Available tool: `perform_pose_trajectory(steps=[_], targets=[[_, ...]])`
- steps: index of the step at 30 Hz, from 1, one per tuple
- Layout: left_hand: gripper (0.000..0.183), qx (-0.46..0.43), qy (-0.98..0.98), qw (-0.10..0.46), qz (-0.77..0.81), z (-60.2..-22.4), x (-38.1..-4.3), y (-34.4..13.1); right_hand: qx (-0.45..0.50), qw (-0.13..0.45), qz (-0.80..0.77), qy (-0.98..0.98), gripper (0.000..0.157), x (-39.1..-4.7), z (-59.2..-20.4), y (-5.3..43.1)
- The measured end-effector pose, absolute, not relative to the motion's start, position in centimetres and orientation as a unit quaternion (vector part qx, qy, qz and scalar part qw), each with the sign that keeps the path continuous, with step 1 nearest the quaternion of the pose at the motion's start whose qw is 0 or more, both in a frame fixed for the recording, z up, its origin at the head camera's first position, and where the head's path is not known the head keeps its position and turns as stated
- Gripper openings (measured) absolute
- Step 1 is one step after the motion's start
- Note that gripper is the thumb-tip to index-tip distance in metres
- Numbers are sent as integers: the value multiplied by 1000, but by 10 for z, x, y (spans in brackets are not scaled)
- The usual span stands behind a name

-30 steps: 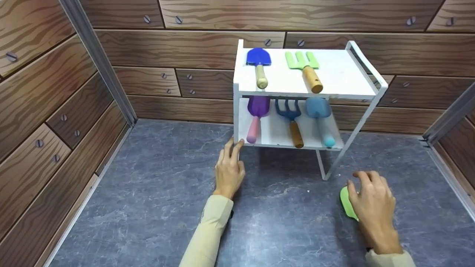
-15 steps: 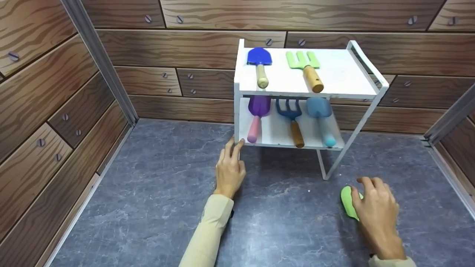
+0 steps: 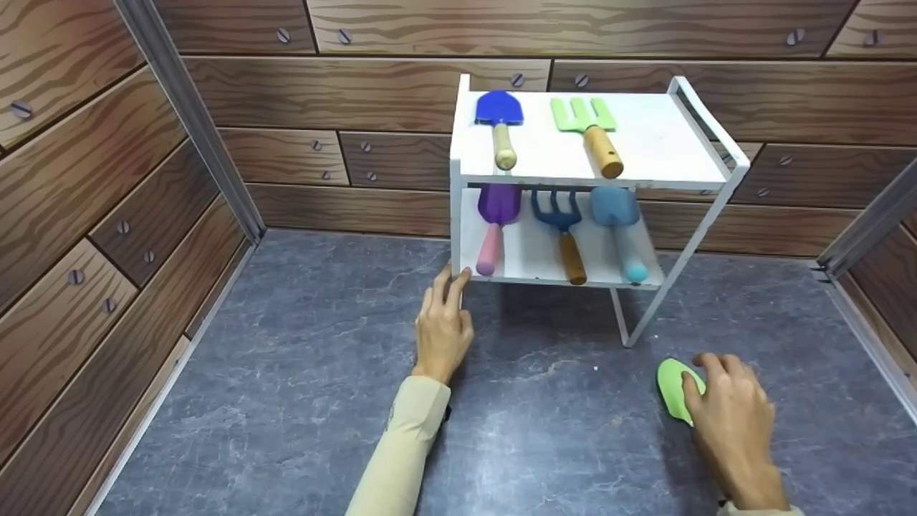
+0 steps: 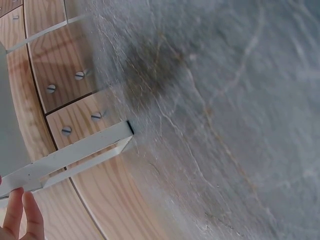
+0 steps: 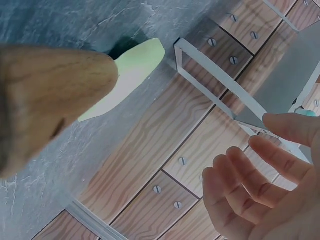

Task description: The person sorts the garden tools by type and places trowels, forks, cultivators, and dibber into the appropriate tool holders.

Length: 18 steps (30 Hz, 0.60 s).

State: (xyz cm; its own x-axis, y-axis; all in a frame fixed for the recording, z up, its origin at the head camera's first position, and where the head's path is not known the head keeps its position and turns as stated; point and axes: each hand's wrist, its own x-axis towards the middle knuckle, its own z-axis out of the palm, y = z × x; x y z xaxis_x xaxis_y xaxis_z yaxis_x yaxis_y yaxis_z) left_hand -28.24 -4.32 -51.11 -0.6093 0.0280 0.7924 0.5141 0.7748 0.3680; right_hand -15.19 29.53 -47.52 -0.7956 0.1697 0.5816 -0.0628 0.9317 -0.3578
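Note:
A white two-tier rack (image 3: 680, 136) stands near the back wall. My left hand (image 3: 442, 333) touches its front left leg by the lower shelf, fingers nearly straight; in the left wrist view, fingertips (image 4: 33, 212) meet the white frame. On the floor at right lies a trowel with a green blade (image 3: 673, 390). My right hand (image 3: 732, 408) is over its handle side with loosely bent fingers and nothing in them. The right wrist view shows the wooden handle (image 5: 55, 95), apart from the curled fingers (image 5: 240, 180); in the head view the hand hides it.
The top shelf bears a blue shovel (image 3: 500, 111) and a green fork (image 3: 602, 150). Below lie a purple trowel with a pink handle (image 3: 490, 249), a dark blue fork (image 3: 572, 258) and a light blue trowel (image 3: 615, 208). Wood-patterned walls (image 3: 358, 93) enclose the grey floor (image 3: 301, 373).
My right hand has drawn back, toward the bottom right, so more of the green blade shows. The left hand stays at the rack's leg, and the tools on the rack have not moved.

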Motion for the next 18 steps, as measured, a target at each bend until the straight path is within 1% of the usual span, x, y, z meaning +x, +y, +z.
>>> perform_pose_trajectory(steps=[10,18], targets=[[64,-158,-847,413,-296,-511,-282,-44,-38,279,181,-942,19,-147,-479,301],[63,-159,-846,418,-292,-511,-282,-43,-40,265,179,-947,20,-144,-485,305]])
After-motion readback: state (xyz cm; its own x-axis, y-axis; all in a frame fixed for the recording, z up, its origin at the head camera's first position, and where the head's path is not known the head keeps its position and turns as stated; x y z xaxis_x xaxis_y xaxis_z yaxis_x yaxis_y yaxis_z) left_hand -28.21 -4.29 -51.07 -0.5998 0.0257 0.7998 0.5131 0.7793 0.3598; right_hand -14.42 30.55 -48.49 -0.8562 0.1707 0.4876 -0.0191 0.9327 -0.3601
